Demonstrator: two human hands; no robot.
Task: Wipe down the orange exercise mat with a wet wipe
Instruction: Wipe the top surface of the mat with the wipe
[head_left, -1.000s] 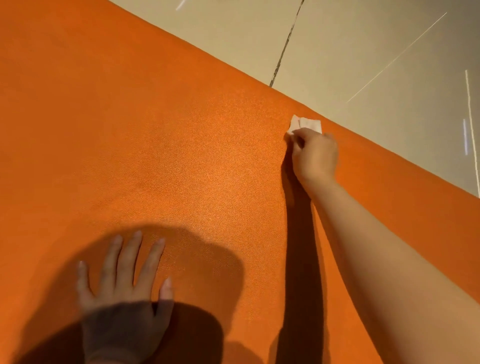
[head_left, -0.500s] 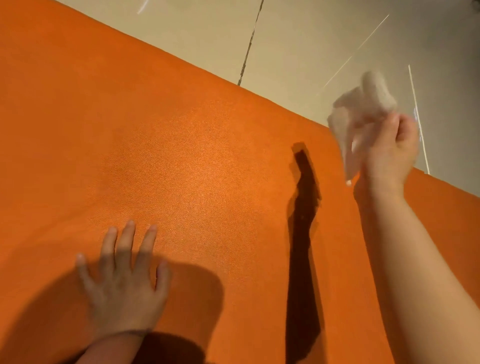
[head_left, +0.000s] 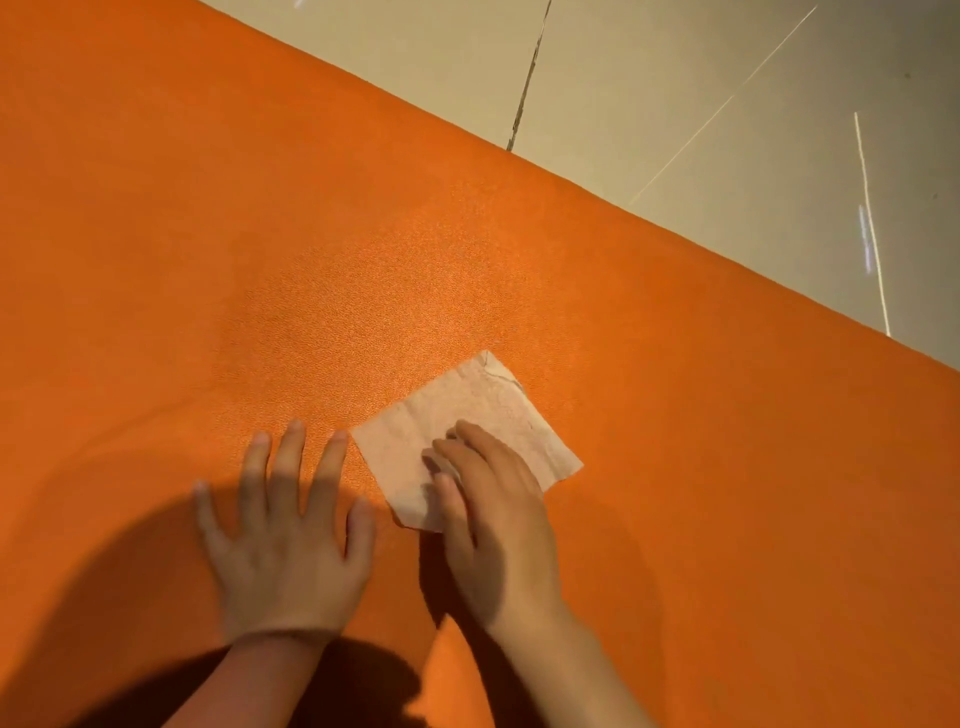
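The orange exercise mat (head_left: 260, 234) fills most of the view, its far edge running diagonally from the top left to the right. A pale wet wipe (head_left: 467, 421) lies spread flat on the mat near the middle. My right hand (head_left: 493, 519) presses down on the wipe's near part with its fingers laid over it. My left hand (head_left: 285, 535) rests flat on the mat just left of the wipe, fingers spread and straight, holding nothing.
Beige floor tiles (head_left: 675, 104) lie beyond the mat's far edge, with a dark grout line (head_left: 527, 88) and thin bright reflections. Shadows of my arms fall on the mat's near part.
My right hand lifted the wipe from the mat's far edge, swung it through the air, and laid it flat near my left hand. The left hand stayed flat on the mat.
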